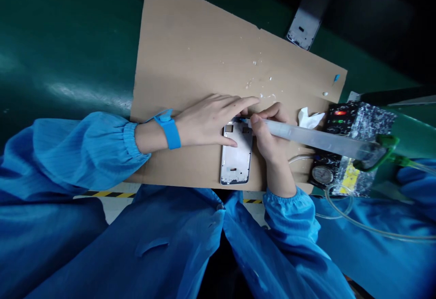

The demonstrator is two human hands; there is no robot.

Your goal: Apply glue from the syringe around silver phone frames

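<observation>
A phone middle frame (238,154), pale metal with small cut-outs, lies on brown cardboard in front of me. My left hand (207,117), with a blue wrist strap (169,131), reaches over its upper left side. The thumb rests over the frame's face, while the fingers stretch out past its top edge. In my right hand (270,135) is a translucent dispensing syringe (313,139), gripped near its front end and lying almost level. Its tip is at the top edge of the frame, between both hands; the exact contact point is too small to make out.
A dispenser box (352,122) with a gauge and lit display stands at right, with a clear hose (374,231) near it. Crumpled white tissue (309,118) and white specks lie on the cardboard (190,63). Another phone frame (304,29) lies beyond it. A blue-sleeved person (391,249) is at right.
</observation>
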